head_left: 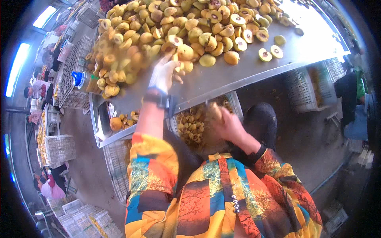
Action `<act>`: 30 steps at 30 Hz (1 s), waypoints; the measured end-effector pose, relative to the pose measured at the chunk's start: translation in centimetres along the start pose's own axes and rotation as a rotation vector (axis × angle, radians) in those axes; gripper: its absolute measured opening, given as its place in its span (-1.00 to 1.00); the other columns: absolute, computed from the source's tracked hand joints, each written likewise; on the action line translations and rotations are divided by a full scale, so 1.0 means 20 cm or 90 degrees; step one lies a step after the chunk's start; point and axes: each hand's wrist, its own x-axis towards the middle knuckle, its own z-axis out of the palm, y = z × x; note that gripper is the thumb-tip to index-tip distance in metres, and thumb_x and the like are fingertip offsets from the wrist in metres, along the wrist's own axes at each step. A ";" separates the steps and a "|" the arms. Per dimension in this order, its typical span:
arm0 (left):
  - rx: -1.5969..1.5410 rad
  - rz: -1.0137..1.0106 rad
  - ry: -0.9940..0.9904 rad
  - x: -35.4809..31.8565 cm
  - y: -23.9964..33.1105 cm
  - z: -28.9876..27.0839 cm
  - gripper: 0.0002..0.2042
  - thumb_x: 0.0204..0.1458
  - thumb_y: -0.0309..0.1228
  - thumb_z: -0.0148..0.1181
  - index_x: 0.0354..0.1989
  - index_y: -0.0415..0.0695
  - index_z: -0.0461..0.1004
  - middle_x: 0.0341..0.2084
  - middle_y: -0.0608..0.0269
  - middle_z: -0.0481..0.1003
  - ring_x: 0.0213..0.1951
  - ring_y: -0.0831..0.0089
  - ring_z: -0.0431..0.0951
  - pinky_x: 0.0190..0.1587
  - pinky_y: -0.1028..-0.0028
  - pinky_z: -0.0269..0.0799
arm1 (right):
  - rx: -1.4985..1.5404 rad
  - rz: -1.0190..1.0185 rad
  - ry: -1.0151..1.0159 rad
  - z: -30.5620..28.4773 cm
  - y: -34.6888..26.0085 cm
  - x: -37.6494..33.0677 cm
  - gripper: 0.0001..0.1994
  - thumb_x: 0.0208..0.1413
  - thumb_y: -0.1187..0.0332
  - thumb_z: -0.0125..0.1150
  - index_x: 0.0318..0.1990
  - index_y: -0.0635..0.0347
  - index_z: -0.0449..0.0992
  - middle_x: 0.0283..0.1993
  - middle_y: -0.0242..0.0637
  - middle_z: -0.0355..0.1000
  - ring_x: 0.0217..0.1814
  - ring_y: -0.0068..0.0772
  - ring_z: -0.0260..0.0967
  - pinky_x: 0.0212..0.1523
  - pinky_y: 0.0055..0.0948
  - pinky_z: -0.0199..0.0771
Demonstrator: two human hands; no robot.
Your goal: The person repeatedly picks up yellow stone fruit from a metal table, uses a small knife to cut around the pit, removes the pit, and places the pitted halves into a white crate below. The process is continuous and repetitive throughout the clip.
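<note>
My left hand, pale as if gloved, reaches over the metal table to the near edge of a heap of halved yellow fruits. Its fingers close about a halved yellow fruit, beside a rounder one. Some cut faces in the heap show brown centres. My right hand is closed in front of my body, below the table edge, and blurred. A small dark tip shows past its fingers; what it grips is unclear. Below it stands a crate of yellow-brown fruit pieces.
A blue-capped clear container stands at the table's left end. Under the table edge are fruits on a lower tray and a white crate. Another white crate sits to the right. People and stacked crates line the left side.
</note>
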 end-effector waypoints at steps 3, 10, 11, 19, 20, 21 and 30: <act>-0.028 -0.096 -0.047 -0.32 0.00 -0.04 -0.65 0.06 -0.37 -0.04 -0.01 -0.27 0.27 -0.34 0.13 0.47 -0.50 0.50 0.50 -0.69 0.67 0.38 | 0.051 0.017 0.081 0.04 -0.09 0.13 -0.47 -0.06 0.21 0.22 0.04 0.24 0.21 -0.38 0.09 0.44 -0.30 0.11 0.43 -0.34 -0.18 0.46; 0.003 -0.036 0.150 -0.57 -0.15 0.00 -0.67 0.02 -0.43 -0.06 -0.02 -0.27 0.34 -0.26 0.18 0.46 -0.31 0.43 0.51 -0.39 0.54 0.44 | 0.031 0.059 0.015 0.15 -0.15 0.42 -0.35 -0.15 -0.01 0.29 -0.02 0.32 0.27 -0.22 0.12 0.41 -0.11 0.11 0.37 -0.10 -0.22 0.36; 0.070 -0.015 0.164 -0.55 -0.17 -0.02 -0.67 0.02 -0.42 -0.07 -0.03 -0.27 0.35 -0.23 0.18 0.45 -0.24 0.43 0.48 -0.27 0.52 0.41 | 0.005 0.053 -0.018 0.13 -0.15 0.45 -0.35 -0.16 -0.02 0.29 -0.06 0.34 0.29 -0.23 0.12 0.41 -0.12 0.11 0.37 -0.11 -0.22 0.36; -0.140 0.048 0.145 -0.55 -0.17 -0.02 -0.63 0.01 -0.37 -0.10 -0.01 -0.26 0.30 -0.13 0.13 0.41 -0.10 0.36 0.44 -0.03 0.46 0.34 | -0.157 -0.036 -0.021 0.10 -0.16 0.62 -0.48 -0.13 -0.02 0.25 -0.32 0.36 0.37 -0.43 0.08 0.42 -0.30 0.10 0.40 -0.26 -0.18 0.39; -0.119 0.103 0.151 -0.56 -0.17 -0.02 -0.64 0.01 -0.37 -0.09 -0.01 -0.26 0.31 -0.14 0.13 0.41 -0.11 0.35 0.45 -0.04 0.45 0.36 | -0.165 -0.048 0.016 0.11 -0.14 0.63 -0.49 -0.12 -0.01 0.25 -0.33 0.36 0.37 -0.45 0.08 0.43 -0.32 0.10 0.41 -0.28 -0.17 0.39; -0.096 0.154 0.162 -0.58 -0.18 -0.01 -0.64 0.01 -0.37 -0.08 -0.01 -0.25 0.31 -0.15 0.12 0.42 -0.13 0.34 0.46 -0.06 0.44 0.37 | -0.172 0.010 0.036 0.12 -0.17 0.63 -0.55 -0.07 0.05 0.21 -0.33 0.35 0.36 -0.48 0.07 0.42 -0.35 0.12 0.41 -0.32 -0.18 0.40; -0.073 0.163 0.242 -0.66 -0.21 0.06 -0.63 0.09 -0.26 0.03 -0.06 -0.33 0.38 -0.31 0.15 0.49 -0.38 0.50 0.50 -0.34 0.61 0.45 | 0.225 -0.077 0.015 0.26 -0.25 0.34 -0.59 0.00 0.21 0.21 -0.09 0.32 0.34 -0.32 0.00 0.44 -0.23 -0.18 0.46 -0.26 -0.37 0.43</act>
